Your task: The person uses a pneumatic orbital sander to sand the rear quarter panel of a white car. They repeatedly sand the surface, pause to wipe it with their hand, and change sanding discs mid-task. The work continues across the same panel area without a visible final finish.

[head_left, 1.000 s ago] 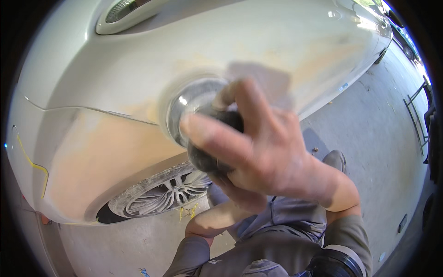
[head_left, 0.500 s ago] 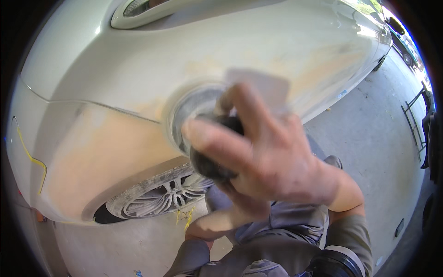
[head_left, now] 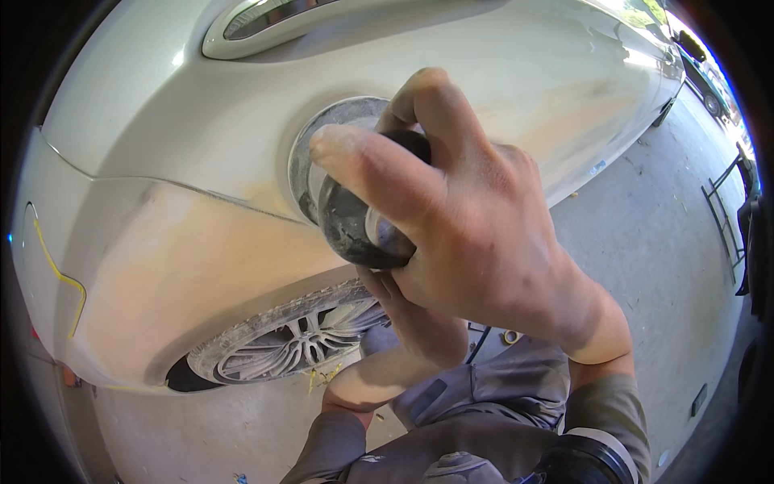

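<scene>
sander has come up the pale car panel over the last second and now shows with crisp edges where it was smeared by motion, its grey round pad sitting just above the curved seam rather than covering its end. the right hand has sharpened with it: its fingers are arched and wrapped around the tool's dark rounded body, two digits reaching over toward the pad, so the tool is firmly held, though the hand hides much of it. the left hand is tucked below and partly behind the right one; i cannot tell whether its fingers are closed on the tool or only resting under it. the door handle now shows further to the right, so the view itself has shifted too, and a small ring has come into sight beyond the right forearm. as i judge it, the clearer outline means the stroke has slowed or paused, with the pad moved off the orange-beige patch above the wheel toward the paler surface; whether it presses on the panel or is slightly lifted cannot be told from this angle.
</scene>
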Demonstrator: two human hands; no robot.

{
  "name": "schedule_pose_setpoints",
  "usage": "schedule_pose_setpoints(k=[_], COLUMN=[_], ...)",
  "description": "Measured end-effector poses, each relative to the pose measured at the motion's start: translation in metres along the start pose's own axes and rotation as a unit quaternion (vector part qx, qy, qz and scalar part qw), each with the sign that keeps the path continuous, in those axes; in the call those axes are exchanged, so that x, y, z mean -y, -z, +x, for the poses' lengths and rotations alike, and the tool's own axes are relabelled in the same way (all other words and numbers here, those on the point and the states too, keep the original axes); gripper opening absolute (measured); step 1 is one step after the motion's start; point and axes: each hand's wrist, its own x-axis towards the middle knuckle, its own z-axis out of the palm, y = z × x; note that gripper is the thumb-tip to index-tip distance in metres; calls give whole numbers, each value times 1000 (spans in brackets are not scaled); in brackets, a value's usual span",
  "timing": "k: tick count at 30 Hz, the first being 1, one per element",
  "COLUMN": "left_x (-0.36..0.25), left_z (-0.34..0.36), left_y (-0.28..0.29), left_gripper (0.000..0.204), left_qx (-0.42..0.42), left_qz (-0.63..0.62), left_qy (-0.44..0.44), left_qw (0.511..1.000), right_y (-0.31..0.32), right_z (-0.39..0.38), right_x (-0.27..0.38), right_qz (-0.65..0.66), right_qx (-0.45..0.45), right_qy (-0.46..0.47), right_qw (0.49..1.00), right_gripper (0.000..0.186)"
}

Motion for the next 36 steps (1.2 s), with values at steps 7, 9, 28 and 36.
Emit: schedule_pose_setpoints(k=[7,9,28,36], left_x=[33,55,-188,-301], left_z=[6,12,-5,73], left_y=[-17,-13,-73,-195], left_gripper=[57,58,48,34], left_qx=[67,191,345,199], left_qz=[136,160,661,734], left_qy=[-72,-138,-444,-644], left_qw=[986,958,497,78], right_y=[-3,-10,41,-21], right_z=[-51,-70,-47,-52], right_x=[-32,-45,-134,-51], right_qz=[8,-13,-39,30], right_qx=[-66,-122,-267,-212], right_qy=[-47,-61,-274,-84], right_qw=[997,991,923,973], right_gripper=[70,70,65,67])
